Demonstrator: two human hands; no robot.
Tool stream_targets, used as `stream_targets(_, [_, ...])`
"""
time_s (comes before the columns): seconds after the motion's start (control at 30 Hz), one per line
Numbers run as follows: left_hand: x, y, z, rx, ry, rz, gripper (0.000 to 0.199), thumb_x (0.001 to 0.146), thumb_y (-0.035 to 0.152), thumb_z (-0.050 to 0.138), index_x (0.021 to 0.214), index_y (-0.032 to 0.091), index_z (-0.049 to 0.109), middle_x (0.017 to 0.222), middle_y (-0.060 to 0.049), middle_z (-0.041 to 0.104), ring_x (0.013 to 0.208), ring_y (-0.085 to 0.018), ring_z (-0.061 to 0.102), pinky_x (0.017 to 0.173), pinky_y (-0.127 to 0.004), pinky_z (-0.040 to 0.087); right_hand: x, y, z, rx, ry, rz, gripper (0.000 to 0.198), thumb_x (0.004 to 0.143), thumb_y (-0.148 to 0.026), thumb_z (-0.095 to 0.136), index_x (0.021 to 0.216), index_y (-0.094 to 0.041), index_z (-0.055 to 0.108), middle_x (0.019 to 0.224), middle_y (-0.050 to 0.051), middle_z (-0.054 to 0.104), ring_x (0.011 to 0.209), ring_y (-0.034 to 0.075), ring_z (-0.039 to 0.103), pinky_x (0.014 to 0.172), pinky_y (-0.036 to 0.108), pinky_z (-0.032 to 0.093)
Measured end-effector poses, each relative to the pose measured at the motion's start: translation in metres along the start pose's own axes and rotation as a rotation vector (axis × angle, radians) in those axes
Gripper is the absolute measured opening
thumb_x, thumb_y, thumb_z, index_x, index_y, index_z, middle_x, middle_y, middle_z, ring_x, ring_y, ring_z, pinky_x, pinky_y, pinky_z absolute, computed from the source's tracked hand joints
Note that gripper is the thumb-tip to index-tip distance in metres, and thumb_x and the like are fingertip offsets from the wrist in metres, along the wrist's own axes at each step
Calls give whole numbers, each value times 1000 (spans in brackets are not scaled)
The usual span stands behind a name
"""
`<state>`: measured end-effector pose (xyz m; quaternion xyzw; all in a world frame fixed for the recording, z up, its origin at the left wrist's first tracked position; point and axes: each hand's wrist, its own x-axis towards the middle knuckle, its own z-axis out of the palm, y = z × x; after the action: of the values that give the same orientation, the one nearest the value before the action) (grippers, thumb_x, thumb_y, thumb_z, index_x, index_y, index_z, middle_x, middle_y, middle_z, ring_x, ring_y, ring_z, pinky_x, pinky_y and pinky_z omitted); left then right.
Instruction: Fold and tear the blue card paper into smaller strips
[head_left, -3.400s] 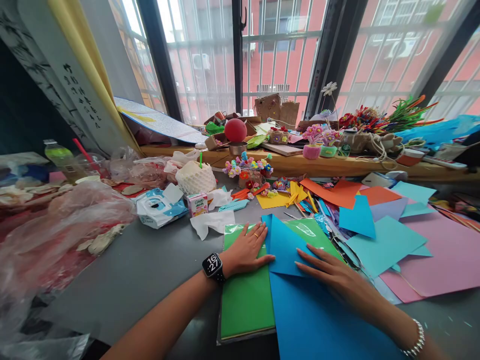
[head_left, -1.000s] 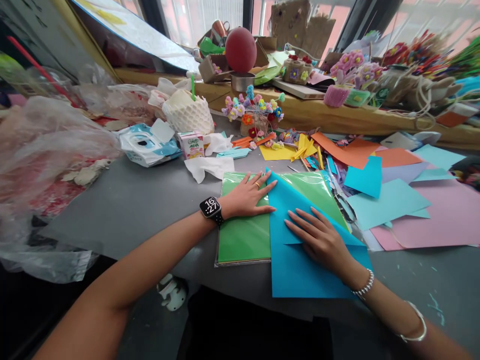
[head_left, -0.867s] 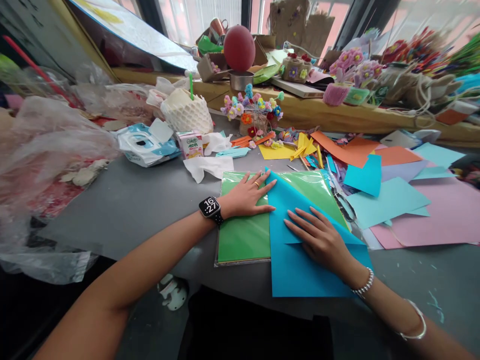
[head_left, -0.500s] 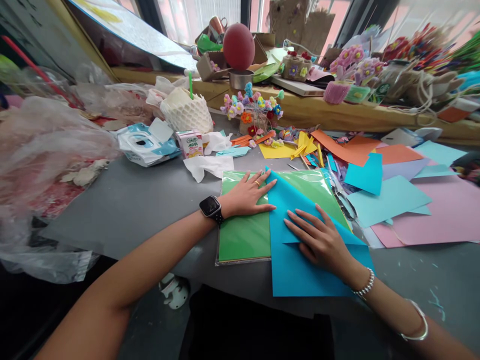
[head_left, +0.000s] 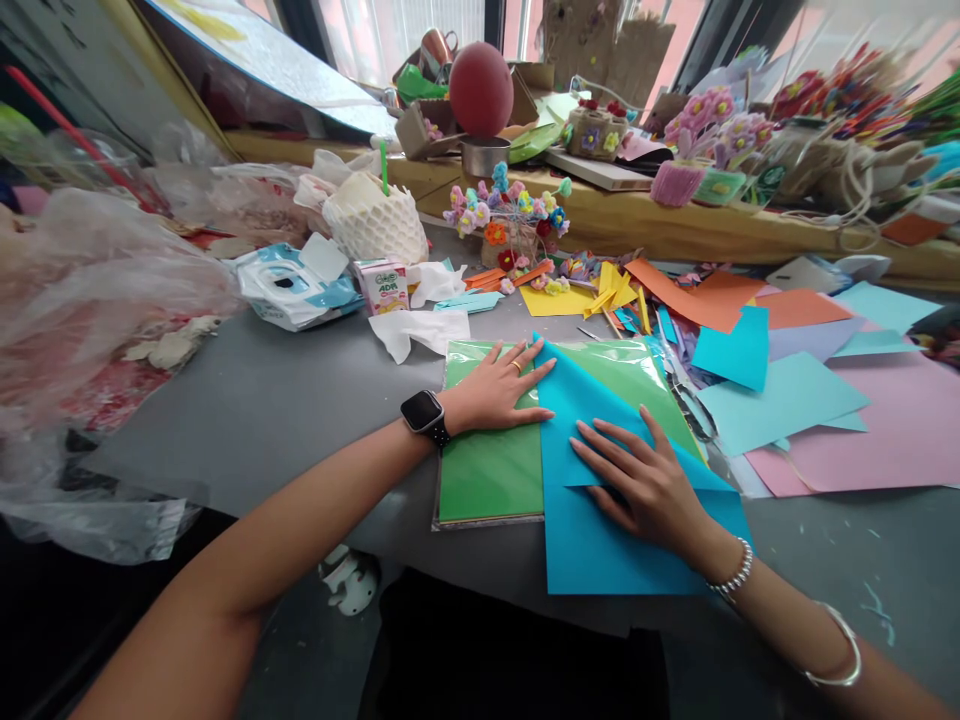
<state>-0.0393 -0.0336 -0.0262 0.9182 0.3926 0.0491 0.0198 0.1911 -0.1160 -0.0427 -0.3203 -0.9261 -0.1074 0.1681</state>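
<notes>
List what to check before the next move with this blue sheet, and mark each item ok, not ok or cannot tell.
1. Left hand touching the blue sheet: ok, at its left edge.
2. Right hand on the folded flap: ok.
3. Crease pressed sharp: cannot tell.
4. Sheet wholly on the green pack: not ok, its near part extends past it.
5. Scissors apart from the sheet: ok.

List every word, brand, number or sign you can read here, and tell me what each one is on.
"AD" and a third letter, perhaps A or R: on the small pink-and-white box; its smaller print is too blurred.
Black watch: dark screen, no numbers readable.
Blue-and-white packet: no readable words.
Round green mark near the windowsill: too small and blurred.
</notes>
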Motion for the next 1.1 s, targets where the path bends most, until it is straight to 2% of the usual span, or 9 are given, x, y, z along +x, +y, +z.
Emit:
stream_targets(0.37, [0, 0, 0, -4, 4, 0, 73, 76, 64, 22, 133, 18, 19, 141, -13, 9, 129, -27, 7, 101, -45, 6, 1, -1, 0, 24, -13, 7, 47, 80, -33, 46, 124, -21, 39, 123, 6, 48, 113, 24, 43, 99, 57, 14])
stream_targets(0.83, [-2, 5, 0, 51, 29, 6, 69, 79, 60, 23, 132, 16, 21, 141, -12, 11, 129, -29, 4, 101, -49, 2, 3, -2, 0, 34, 8, 17, 41, 80, -27, 45, 121, -22, 44, 122, 5, 49, 110, 22, 46, 99, 53, 18])
stream_targets(0.9, [-2, 11, 1, 73, 20, 44, 63, 82, 54, 23, 131, 13, 25, 140, -12, 14, 129, -28, 6, 102, -46, 2, 3, -3, 0, 38, 13, 24, 40, 80, -27, 45, 120, -22, 45, 121, 4, 50, 109, 22, 47, 99, 54, 19])
stream_targets(1.0, [-3, 22, 4, 66, -6, 183, 49, 89, 37, 19, 128, 11, 29, 139, -10, 20, 129, -22, 11, 104, -37, 6, 4, -4, 1, 44, 17, 33, 38, 80, -27, 45, 118, -21, 48, 121, 4, 51, 109, 22, 47, 99, 53, 21])
stream_targets(1.1, [-5, 30, 7, 26, 0, 270, 54, 87, 42, 21, 130, 9, 25, 139, -13, 18, 129, -21, 11, 105, -33, 10, 4, -3, 3, 45, 18, 32, 36, 81, -26, 44, 115, -20, 50, 120, 4, 51, 110, 21, 46, 98, 51, 24])
